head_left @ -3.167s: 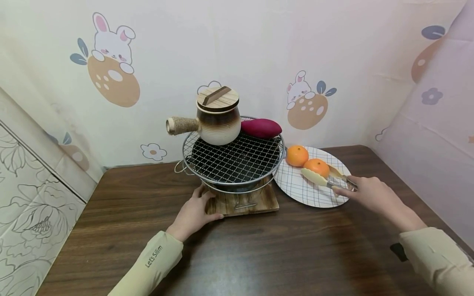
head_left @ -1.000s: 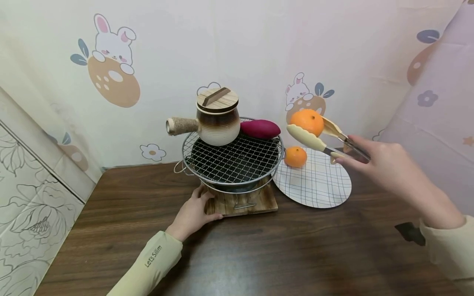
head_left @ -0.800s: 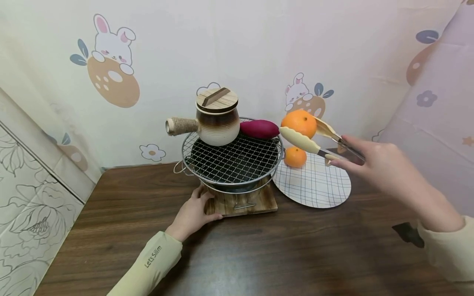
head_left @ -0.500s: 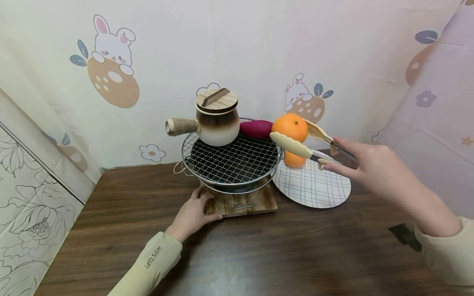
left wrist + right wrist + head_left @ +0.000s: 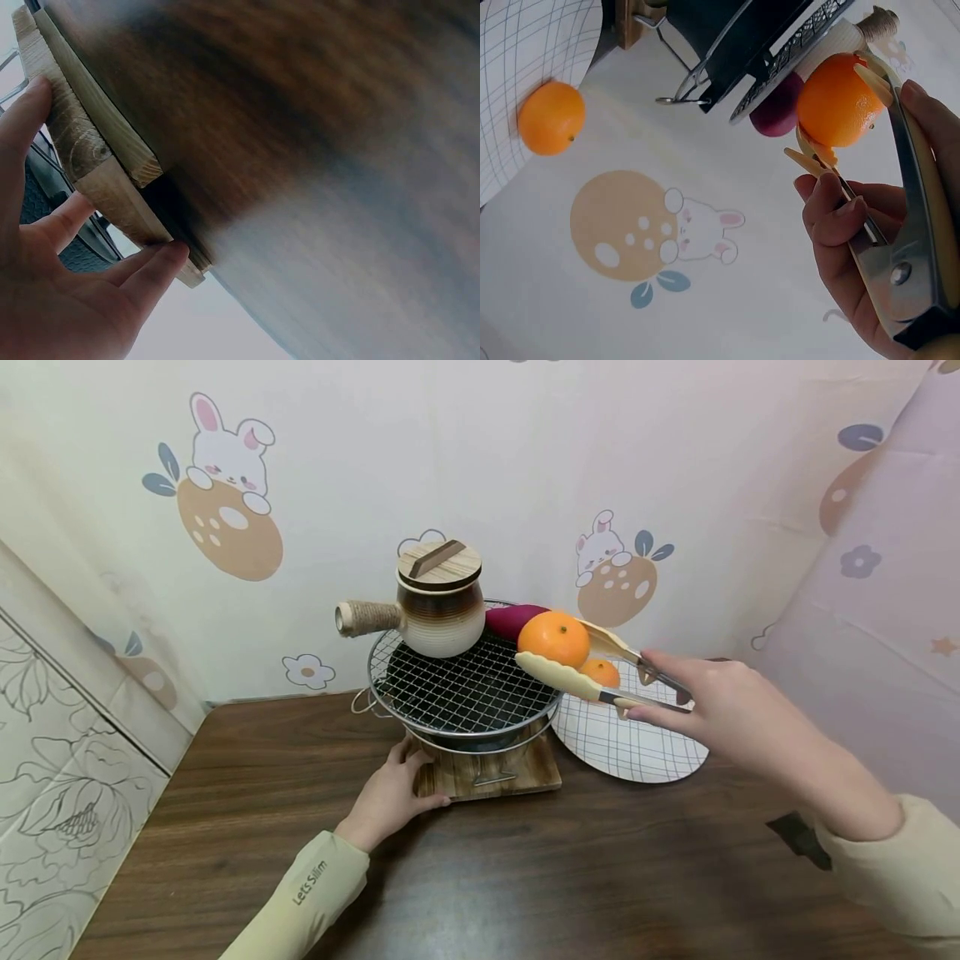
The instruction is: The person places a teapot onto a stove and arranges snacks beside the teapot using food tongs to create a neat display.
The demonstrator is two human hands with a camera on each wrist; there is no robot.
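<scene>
My right hand (image 5: 723, 706) grips a pair of tongs (image 5: 558, 675) with cream scalloped tips. Between the tips an orange mandarin (image 5: 553, 638) is pinched, over the right side of the round wire grill rack (image 5: 480, 693). It partly covers a purple sweet potato (image 5: 510, 620) lying on the rack. A lidded clay pot (image 5: 442, 618) with a rope-wrapped handle stands at the rack's back left. My left hand (image 5: 390, 793) holds the corner of the wooden board (image 5: 536, 768) under the grill, thumb at the front edge, fingers at the left side.
A second mandarin (image 5: 551, 118) sits on the checked plate (image 5: 637, 752) right of the grill, partly behind the tongs in the head view. A wire loop (image 5: 363, 700) sticks out left of the grill. A patterned curtain (image 5: 510, 468) hangs right behind the table (image 5: 285, 752).
My right hand has picked the mandarin off the plate with the tongs, raised it, then carried it left and down over the rack. The left hand has stayed at the board.
</scene>
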